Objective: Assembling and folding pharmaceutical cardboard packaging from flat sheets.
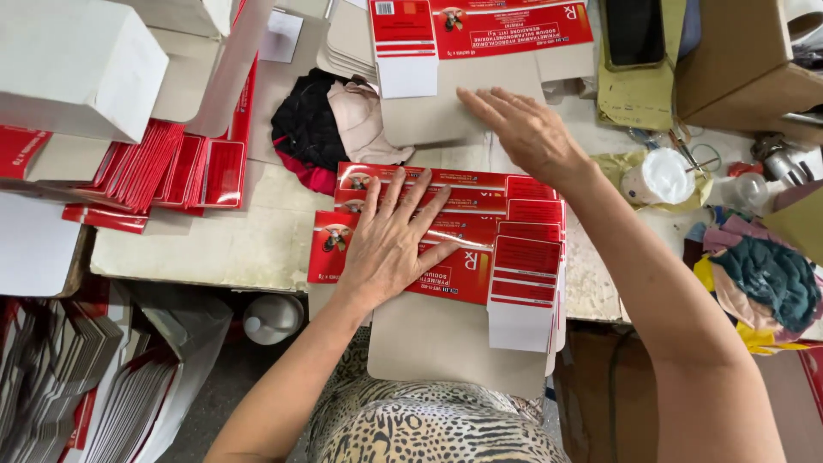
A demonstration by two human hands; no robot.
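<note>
The left hand (390,244) lies flat and open, fingers spread, pressing on a stack of red flat boxes (480,231) right under it. The right hand (527,129) is open too, palm down on another flat box (463,51) lying just past the stack. A white cup (664,176) sits right of that hand.

Packaging workshop, stacks of flat red cartons (163,167) (unfolded), worn worktable (240,240), glue pot (660,176)

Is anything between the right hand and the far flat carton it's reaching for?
Nothing visible does. The right hand already rests its fingers on the far carton, with no object between them. The left hand presses flat on the near stack of cartons.
</note>
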